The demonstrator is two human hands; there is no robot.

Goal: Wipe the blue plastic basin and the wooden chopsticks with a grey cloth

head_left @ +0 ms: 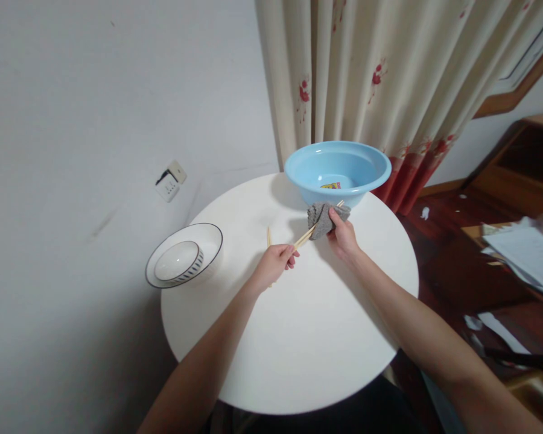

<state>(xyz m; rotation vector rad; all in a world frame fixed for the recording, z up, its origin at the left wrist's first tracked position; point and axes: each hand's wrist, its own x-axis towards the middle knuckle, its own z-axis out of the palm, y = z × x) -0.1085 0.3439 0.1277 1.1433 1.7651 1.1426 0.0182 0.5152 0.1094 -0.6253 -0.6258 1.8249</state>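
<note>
My left hand (276, 264) is closed round the near end of a pair of chopsticks (304, 237), which slant up to the right. A grey cloth (322, 218) is folded about their far part, and my right hand (342, 235) grips it with the thumb on top. The chopstick tips poke out past the cloth, just in front of the blue basin. Under and behind my left hand, more chopsticks (268, 236) lie on the white round table (271, 349); my hand hides their middle.
At the table's back stands a light blue basin (339, 150) with a sticker inside. On the left, a small bowl (177, 260) sits in a larger dark-rimmed bowl (212, 236) near the wall. Curtains (353, 72) hang behind; papers (529, 253) lie at the right.
</note>
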